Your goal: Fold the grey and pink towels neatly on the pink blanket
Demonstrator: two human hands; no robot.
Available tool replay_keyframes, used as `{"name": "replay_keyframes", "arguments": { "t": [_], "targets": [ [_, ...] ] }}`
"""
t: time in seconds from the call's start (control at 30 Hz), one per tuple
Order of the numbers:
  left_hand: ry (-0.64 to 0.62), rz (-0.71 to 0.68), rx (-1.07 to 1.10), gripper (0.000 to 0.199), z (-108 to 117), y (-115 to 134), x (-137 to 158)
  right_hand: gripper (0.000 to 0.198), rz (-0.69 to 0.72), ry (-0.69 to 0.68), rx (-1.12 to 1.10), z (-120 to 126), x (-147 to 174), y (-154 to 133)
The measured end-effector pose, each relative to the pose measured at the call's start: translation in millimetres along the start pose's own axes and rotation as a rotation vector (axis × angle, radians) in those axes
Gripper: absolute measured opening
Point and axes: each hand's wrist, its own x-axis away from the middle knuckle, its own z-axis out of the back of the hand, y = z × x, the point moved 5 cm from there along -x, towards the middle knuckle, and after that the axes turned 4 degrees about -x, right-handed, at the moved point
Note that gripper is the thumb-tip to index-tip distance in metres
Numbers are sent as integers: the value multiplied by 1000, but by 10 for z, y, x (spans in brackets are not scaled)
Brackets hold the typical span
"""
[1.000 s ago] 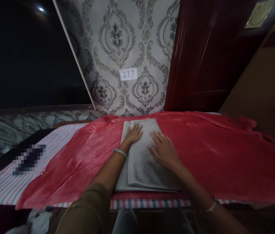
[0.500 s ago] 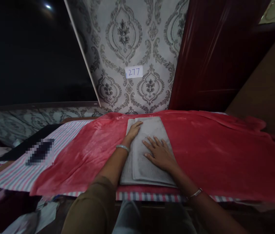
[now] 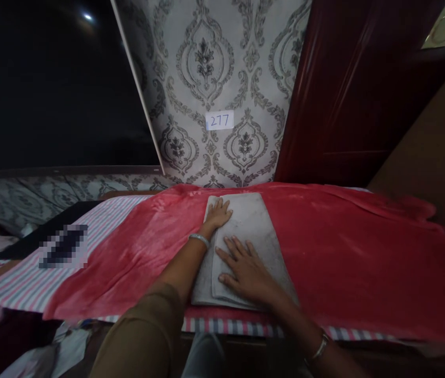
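Note:
A grey cloth (image 3: 269, 247), folded lengthwise into a flat panel, lies on a red blanket (image 3: 348, 257). It looks like a towel, and its top layer stops short of the left edge, so a strip of the lower layer shows. My left hand (image 3: 219, 214) rests palm down on the cloth's far left part, fingers spread. Nearer to me, my right hand (image 3: 248, 270) lies flat across the middle of the cloth with its fingers apart. Neither hand grips anything.
Under the blanket is a striped cloth (image 3: 21, 286), showing at the left and along the front edge. A dark screen (image 3: 57, 89) stands at the back left. Behind are a patterned wall with a "277" label (image 3: 219, 120) and a dark red door (image 3: 336, 94).
My right hand has slid left and toward me over the grey cloth. The fingers of my left hand have spread flatter, and it sits slightly lower in view.

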Motion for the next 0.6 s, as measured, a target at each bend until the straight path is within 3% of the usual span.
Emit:
{"name": "replay_keyframes", "arguments": {
  "t": [0.3, 0.6],
  "targets": [
    [54, 40, -130, 71, 56, 47, -149, 68, 79, 22, -36, -17, 25, 29],
    [67, 38, -68, 70, 11, 30, -154, 67, 92, 3, -64, -37, 23, 23]
  ]
}}
